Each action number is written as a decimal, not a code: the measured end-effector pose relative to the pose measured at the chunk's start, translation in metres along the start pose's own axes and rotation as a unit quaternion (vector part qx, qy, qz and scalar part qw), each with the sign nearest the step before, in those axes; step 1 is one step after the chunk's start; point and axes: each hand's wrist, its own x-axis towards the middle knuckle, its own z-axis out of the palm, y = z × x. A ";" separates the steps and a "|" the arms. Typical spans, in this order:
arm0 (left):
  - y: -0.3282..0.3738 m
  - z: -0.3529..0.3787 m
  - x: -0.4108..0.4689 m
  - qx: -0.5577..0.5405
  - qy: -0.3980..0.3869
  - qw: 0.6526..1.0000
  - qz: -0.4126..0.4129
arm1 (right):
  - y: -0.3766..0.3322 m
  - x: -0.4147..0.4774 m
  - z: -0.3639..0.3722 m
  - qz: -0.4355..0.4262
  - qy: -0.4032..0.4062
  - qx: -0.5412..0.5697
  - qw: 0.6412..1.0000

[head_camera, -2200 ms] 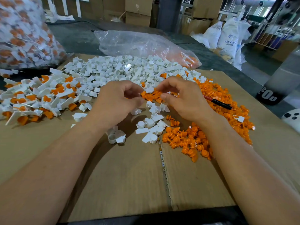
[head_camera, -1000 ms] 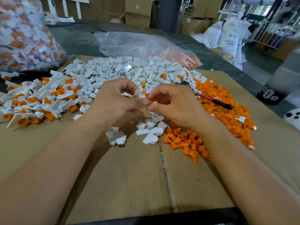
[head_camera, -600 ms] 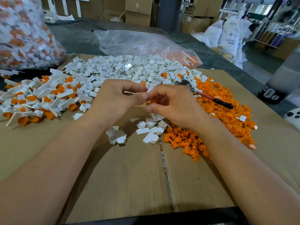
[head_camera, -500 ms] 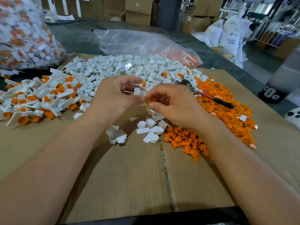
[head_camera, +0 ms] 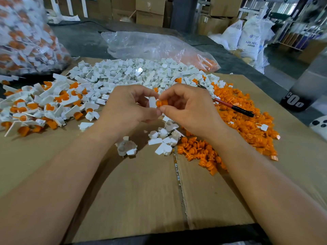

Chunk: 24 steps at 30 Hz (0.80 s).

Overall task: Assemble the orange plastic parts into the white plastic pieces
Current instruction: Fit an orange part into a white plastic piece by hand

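Holding a small white piece (head_camera: 152,102) between curled thumb and fingers, the person's left hand (head_camera: 127,106) meets the right hand (head_camera: 187,110), which pinches an orange part (head_camera: 161,103) and sets it against the white piece; both are lifted above a brown cardboard sheet (head_camera: 134,191), near its middle. Behind the hands lies a broad heap of white pieces (head_camera: 141,73). To the right spreads a heap of orange parts (head_camera: 247,121), with a red and black tool (head_camera: 231,106) lying across it. To the left sits a pile of joined pieces (head_camera: 40,105), white with orange showing. A few loose white pieces (head_camera: 164,138) lie just below the hands. A clear plastic bag (head_camera: 155,45) with some orange inside rests beyond the white heap, and a fuller bag of white and orange pieces (head_camera: 23,38) stands at far left. At far right, a white sack (head_camera: 251,39) carries blue print reading "ABS RESI", the rest too blurred to read. A dark rounded container (head_camera: 293,101) at the right edge bears large white characters that look like "C0o", partly cut off. Cardboard boxes (head_camera: 150,9) stand in the background.
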 end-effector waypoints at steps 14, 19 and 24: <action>0.001 0.000 -0.002 -0.043 0.001 0.999 0.013 | 0.001 0.001 0.000 0.000 0.001 -0.040 0.999; 0.002 -0.002 -0.001 -0.050 0.004 0.999 0.011 | 0.003 0.002 0.000 0.003 0.004 -0.014 1.000; 0.004 -0.002 -0.002 -0.064 0.010 0.998 0.007 | 0.003 0.002 0.001 -0.004 0.019 0.017 1.000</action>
